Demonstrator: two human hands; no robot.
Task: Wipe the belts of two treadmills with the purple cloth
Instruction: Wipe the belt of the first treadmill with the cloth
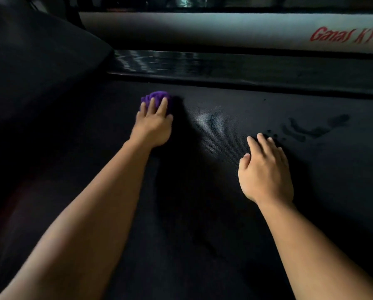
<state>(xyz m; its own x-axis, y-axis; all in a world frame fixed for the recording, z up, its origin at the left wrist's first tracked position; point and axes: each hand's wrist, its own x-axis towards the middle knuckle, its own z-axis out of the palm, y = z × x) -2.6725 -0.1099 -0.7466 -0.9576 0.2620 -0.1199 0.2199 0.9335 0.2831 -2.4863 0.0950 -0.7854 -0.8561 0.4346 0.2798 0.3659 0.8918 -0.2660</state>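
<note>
A black textured treadmill belt fills most of the view. My left hand reaches forward and presses a bunched purple cloth onto the belt near its far edge, fingers laid straight over the cloth. My right hand rests flat on the belt to the right, fingers straight, holding nothing. A damp handprint mark shows on the belt just beyond my right hand. A pale sheen lies on the belt between the hands.
A glossy black side rail borders the belt's far edge. Behind it runs a white frame panel with red lettering. A dark curved housing rises at the left.
</note>
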